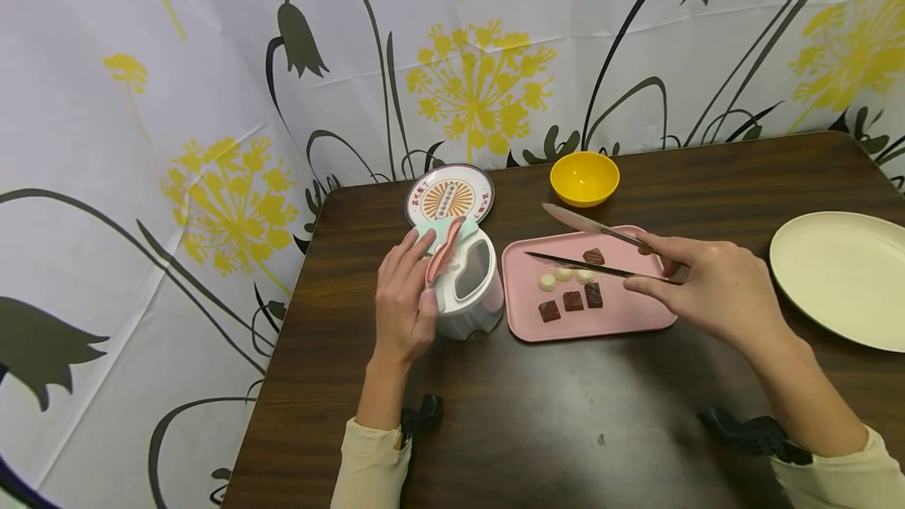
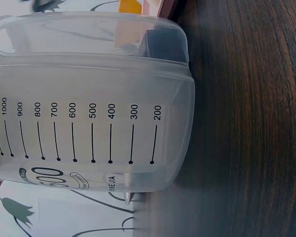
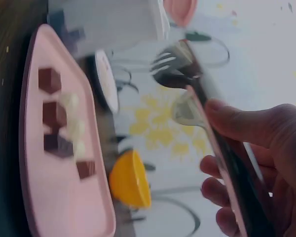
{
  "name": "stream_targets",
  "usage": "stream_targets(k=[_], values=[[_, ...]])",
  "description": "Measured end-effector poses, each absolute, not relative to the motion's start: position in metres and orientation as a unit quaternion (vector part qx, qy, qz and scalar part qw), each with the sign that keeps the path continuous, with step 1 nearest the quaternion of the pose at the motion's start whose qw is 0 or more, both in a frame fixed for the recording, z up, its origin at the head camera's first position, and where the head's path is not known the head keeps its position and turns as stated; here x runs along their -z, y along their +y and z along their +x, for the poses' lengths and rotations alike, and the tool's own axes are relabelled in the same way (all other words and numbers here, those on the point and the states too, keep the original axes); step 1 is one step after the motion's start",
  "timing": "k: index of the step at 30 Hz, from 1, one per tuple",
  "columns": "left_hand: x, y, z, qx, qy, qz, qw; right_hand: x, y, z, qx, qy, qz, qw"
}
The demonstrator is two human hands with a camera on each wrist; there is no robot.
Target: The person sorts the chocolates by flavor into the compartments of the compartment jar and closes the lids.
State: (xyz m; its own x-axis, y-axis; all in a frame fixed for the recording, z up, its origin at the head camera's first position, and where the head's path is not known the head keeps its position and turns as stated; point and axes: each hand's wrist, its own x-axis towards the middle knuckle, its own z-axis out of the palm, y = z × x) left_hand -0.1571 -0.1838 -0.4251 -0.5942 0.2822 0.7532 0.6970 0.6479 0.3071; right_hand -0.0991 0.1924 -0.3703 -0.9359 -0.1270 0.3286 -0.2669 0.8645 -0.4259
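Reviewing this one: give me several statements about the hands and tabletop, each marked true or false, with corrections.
1. The right hand holds tongs. True.
2. The pink tray carries brown pieces and whitish pieces. True.
3. The tongs grip a brown piece. False: their tips stand apart, with nothing between them.
4. The yellow bowl stands on the tray's far side. True.
5. The left hand holds the yellow bowl. False: it grips the pink part atop the container.
6. The cream plate lies left of the tray. False: right.

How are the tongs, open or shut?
Open. The right hand holds the tongs with their two arms spread; the head and right wrist views both show a gap between the tips.
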Motion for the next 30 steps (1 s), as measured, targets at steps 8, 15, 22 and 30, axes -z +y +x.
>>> stream_targets(k=[8, 15, 22, 30], values=[[0.425, -0.183, -0.157, 0.3, -0.839, -0.294, 0.345, 0.389, 0.228, -0.1, -0.221, -0.972, 0.064, 0.045], [0.426, -0.184, -0.157, 0.303, -0.838, -0.294, 0.346, 0.404, 0.241, -0.098, -0.216, -0.974, 0.062, -0.003], [0.425, -0.183, -0.157, 0.305, -0.837, -0.292, 0.347, 0.413, 0.247, -0.095, -0.214, -0.974, 0.07, -0.022], [0.425, -0.183, -0.158, 0.305, -0.835, -0.296, 0.349, 0.42, 0.248, -0.095, -0.215, -0.973, 0.085, -0.016]])
